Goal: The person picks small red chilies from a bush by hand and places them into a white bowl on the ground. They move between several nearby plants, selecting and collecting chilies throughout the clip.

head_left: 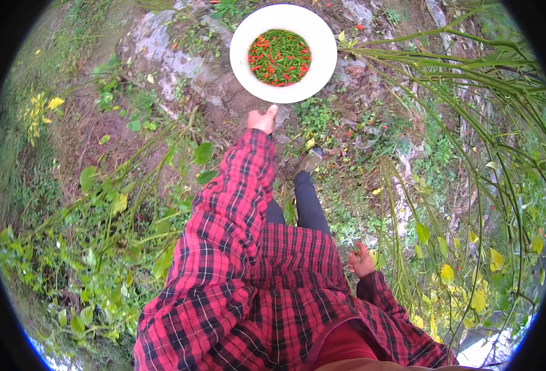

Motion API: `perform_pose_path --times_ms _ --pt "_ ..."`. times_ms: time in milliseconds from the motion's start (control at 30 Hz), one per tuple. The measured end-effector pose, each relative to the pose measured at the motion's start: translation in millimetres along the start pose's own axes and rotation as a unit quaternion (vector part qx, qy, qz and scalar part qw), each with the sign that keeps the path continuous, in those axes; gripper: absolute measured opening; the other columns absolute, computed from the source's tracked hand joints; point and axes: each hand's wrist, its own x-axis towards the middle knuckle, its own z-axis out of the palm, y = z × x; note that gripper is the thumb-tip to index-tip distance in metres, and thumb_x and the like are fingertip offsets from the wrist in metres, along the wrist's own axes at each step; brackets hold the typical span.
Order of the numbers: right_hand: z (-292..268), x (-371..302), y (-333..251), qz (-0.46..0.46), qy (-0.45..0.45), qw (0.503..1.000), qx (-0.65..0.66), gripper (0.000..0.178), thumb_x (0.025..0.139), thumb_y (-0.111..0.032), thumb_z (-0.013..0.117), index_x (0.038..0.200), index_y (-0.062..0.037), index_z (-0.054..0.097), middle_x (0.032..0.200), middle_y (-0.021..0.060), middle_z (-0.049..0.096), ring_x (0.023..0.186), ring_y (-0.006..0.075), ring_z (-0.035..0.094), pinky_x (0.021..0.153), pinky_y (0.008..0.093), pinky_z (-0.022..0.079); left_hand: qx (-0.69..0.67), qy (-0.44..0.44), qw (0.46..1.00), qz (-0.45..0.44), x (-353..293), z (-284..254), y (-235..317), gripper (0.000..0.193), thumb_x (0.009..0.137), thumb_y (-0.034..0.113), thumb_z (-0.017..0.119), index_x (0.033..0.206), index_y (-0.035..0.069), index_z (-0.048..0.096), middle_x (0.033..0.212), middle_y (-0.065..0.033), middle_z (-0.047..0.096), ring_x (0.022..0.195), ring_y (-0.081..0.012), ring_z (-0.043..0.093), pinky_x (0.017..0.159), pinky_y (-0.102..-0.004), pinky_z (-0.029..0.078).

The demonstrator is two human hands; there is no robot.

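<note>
A wide-rimmed white bowl [243, 62] is held out in front of me, at the top of the view. Small green and red chili peppers [279, 57] cover its bottom. My left hand [263, 119] grips the near rim, thumb on top and the other fingers hidden beneath. Close to my right side, my right hand [362, 261] is raised beside the plant stems with its fingers curled in. Whatever lies between those fingers, if anything, is too small to name.
Long green stems [471, 62] arch in from the right, and more leafy branches [137, 179] spread at the left. Pale rocks [174, 62], weeds and bare soil make up the uneven ground. One shoe [312, 159] stands below the bowl.
</note>
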Motion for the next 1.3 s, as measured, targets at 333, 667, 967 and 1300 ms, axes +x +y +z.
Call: perform_pose_path --times_ms 333,667,967,1300 --pt "2 -28 19 0.110 -0.012 0.966 0.233 0.032 0.087 -0.009 0.047 0.117 -0.0022 0.038 0.091 0.0115 0.058 0.072 0.0173 0.059 0.058 0.0282 0.049 -0.244 -0.113 0.963 -0.032 95 2 -1 0.053 0.080 0.031 0.058 0.121 0.005 0.037 0.111 -0.0132 0.048 0.103 -0.0330 0.046 0.081 -0.0500 0.040" --pt "16 -32 39 0.051 0.029 0.994 0.090 0.039 0.083 -0.019 0.054 0.118 -0.0087 0.044 0.103 0.0148 0.056 0.078 0.0222 0.060 0.067 0.0320 0.050 -0.258 -0.073 0.963 0.016 34 12 35 0.024 0.082 0.005 0.040 0.105 -0.001 0.047 0.094 -0.0135 0.059 0.082 -0.0275 0.060 0.066 -0.0408 0.052" --pt "-68 56 -237 -0.328 0.309 0.869 -0.205 0.025 0.081 -0.022 0.053 0.104 -0.0132 0.053 0.073 0.0160 0.061 0.065 0.0336 0.059 0.057 0.0416 0.047 -0.145 -0.082 0.986 -0.012 -117 -95 -5 0.031 0.079 0.005 0.044 0.107 -0.006 0.045 0.096 -0.0166 0.058 0.083 -0.0276 0.060 0.066 -0.0396 0.052" --pt "-43 89 -512 -0.485 0.369 0.784 -0.122 0.020 0.075 -0.026 0.061 0.087 -0.0099 0.059 0.074 0.0147 0.061 0.072 0.0327 0.059 0.063 0.0422 0.046 -0.184 -0.047 0.982 0.005 -226 -159 -77 0.037 0.071 0.001 0.044 0.108 -0.007 0.043 0.098 -0.0166 0.055 0.087 -0.0311 0.058 0.070 -0.0434 0.052"
